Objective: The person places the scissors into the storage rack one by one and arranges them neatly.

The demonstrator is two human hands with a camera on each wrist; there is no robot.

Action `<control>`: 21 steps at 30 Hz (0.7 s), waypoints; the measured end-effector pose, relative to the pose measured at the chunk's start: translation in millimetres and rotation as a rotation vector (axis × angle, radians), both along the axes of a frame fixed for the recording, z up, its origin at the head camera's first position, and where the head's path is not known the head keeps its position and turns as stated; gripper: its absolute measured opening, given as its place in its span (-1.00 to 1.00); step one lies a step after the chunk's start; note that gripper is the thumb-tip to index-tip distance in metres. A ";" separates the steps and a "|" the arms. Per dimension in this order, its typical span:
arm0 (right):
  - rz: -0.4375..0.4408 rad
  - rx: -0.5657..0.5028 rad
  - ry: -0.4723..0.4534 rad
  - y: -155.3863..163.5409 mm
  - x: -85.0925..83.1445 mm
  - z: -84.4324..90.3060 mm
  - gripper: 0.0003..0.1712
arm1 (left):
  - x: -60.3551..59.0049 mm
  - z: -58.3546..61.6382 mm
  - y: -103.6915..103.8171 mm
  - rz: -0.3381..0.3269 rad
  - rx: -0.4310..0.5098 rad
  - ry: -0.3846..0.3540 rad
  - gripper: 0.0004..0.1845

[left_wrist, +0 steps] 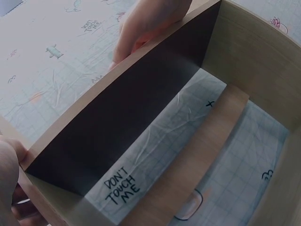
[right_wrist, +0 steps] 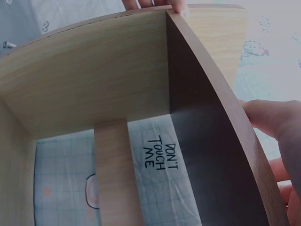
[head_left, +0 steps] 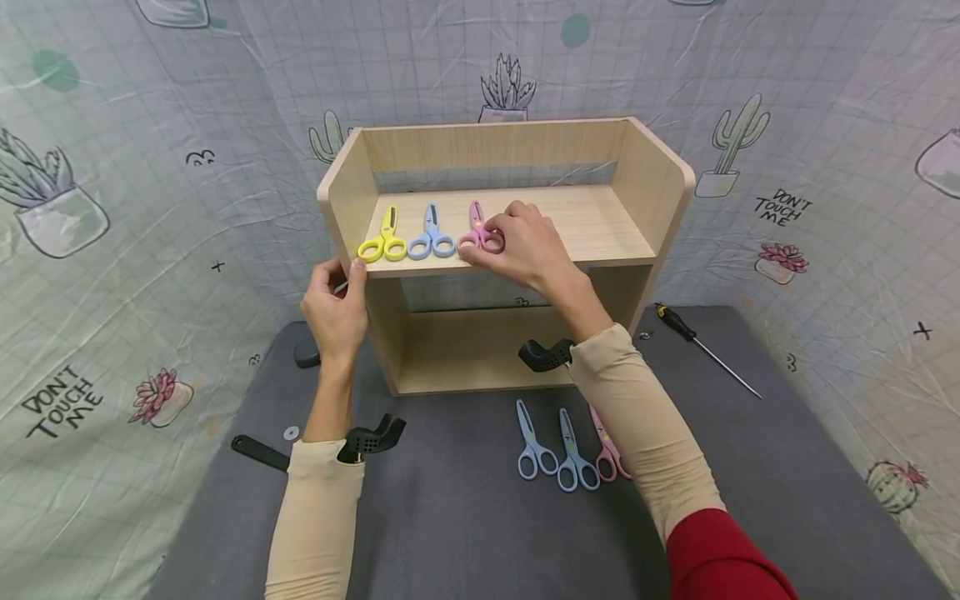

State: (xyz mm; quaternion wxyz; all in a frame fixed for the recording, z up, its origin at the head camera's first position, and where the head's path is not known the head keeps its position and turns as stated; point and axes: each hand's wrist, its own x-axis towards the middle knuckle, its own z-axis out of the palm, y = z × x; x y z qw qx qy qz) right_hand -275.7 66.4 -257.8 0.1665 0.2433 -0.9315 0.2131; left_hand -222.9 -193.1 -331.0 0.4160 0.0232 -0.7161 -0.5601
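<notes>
The pink scissors (head_left: 480, 231) lie flat on the top board of the wooden shelf (head_left: 600, 225). Their long axis runs front to back: blades point toward the back panel, finger loops toward the front edge. The right hand (head_left: 525, 246) rests on them, fingers curled over the loops at the front lip of the board. The left hand (head_left: 335, 310) grips the shelf's left front corner, thumb on the board edge, fingers around the side panel. The two hands are well apart, with the yellow and blue pairs between them.

Count on the top board: three pairs in a row, parallel, all aligned the same way. From the left: yellow scissors (head_left: 384, 237), blue scissors (head_left: 431, 235), then the pink pair. They lie just beside one another.

Count on the desk (head_left: 450, 517), in front of the shelf: three more pairs, two blue (head_left: 555, 446) and one pink (head_left: 606, 454), loops toward the person; the pink one is partly hidden by the right sleeve. One screwdriver (head_left: 701, 346) lies to the right of the shelf.

The desk carries a dark grey cover. Behind and around it hangs a pale gridded sheet (head_left: 112, 208) printed with cacti and "DON'T TOUCH ME".
</notes>
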 end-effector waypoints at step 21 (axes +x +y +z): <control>-0.010 0.021 0.007 -0.3 -1.3 0.9 -0.19 | 0.1 -1.2 0.1 0.014 -0.021 0.024 -0.61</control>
